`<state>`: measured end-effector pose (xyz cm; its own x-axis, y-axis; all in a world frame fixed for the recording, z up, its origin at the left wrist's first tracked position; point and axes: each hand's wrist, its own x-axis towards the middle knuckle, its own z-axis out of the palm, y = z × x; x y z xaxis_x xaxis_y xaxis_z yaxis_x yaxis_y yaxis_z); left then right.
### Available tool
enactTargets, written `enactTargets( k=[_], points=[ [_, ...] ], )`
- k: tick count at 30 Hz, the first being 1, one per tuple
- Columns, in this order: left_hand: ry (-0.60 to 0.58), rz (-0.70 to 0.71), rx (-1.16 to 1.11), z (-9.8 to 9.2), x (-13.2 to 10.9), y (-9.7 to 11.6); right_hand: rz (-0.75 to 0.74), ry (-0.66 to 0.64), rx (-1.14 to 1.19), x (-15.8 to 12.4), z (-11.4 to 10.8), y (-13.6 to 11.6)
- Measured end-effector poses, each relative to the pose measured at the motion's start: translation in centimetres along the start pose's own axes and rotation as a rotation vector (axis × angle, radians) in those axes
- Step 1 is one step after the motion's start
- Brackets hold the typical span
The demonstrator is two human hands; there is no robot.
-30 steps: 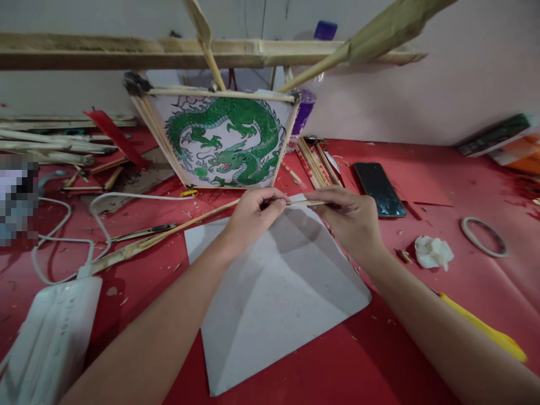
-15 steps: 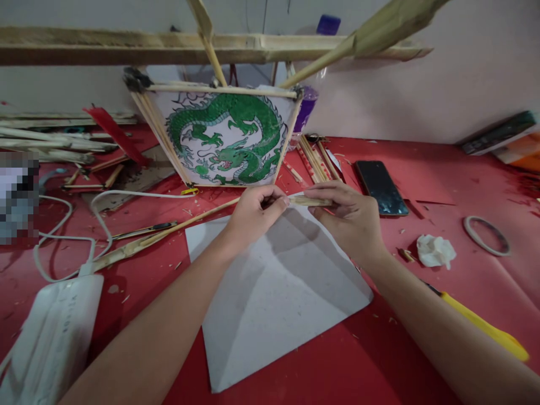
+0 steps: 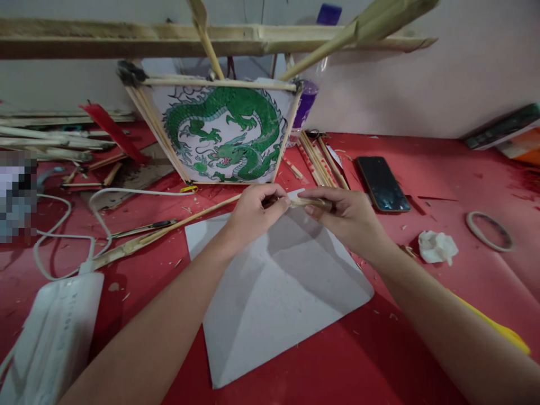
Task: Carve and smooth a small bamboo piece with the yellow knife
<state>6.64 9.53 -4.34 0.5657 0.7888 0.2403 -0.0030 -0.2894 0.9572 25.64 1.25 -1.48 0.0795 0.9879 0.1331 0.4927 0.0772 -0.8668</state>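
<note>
Over the far corner of a grey board [image 3: 291, 304] on the red surface [image 3: 320, 368], the left hand [image 3: 261, 207] grasps a bamboo strip [image 3: 211, 210] and the right hand [image 3: 343, 211] pinches a pale bamboo piece [image 3: 300, 201]; whether these join is hidden.

Strip [image 3: 300, 202] at fingers [image 3: 278, 207]: pale, wood-like, matt. Board [image 3: 282, 304] beneath: card-like, smooth, matt. Counter [image 3: 320, 365]: red, smooth, faint sheen toward right. Phone [image 3: 383, 184], far right: glossy dark face. White block [image 3: 54, 326], near left: smooth, plastic look. Wad [image 3: 437, 247], right: crumpled, papery. Pole [image 3: 126, 42], far: bamboo look, matt.
</note>
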Motion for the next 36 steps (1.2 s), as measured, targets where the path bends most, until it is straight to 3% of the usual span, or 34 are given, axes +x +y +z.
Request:
enactTargets(
  k=[9, 15, 20, 30, 36],
  points=[
    [0.044, -0.010, -0.037, 0.0, 0.2, -0.1, -0.058, -0.006, -0.066, 0.0, 0.4, -0.6],
    [0.109, -0.039, -0.119, -0.1, 0.3, -0.3, -0.235, -0.013, -0.428, -0.6, 1.4, 0.3],
    [0.123, -0.056, -0.078, -0.1, 0.3, -0.5, -0.326, -0.050, -0.518, -0.8, 1.8, 0.6],
    [0.145, -0.023, 0.006, -0.1, 0.4, -1.0, -0.306, -0.104, -0.525, -1.1, 1.7, 0.0],
    [0.147, -0.012, 0.052, 0.0, 0.3, -1.0, -0.148, -0.149, -0.502, -1.3, 1.8, -0.7]
  ],
)
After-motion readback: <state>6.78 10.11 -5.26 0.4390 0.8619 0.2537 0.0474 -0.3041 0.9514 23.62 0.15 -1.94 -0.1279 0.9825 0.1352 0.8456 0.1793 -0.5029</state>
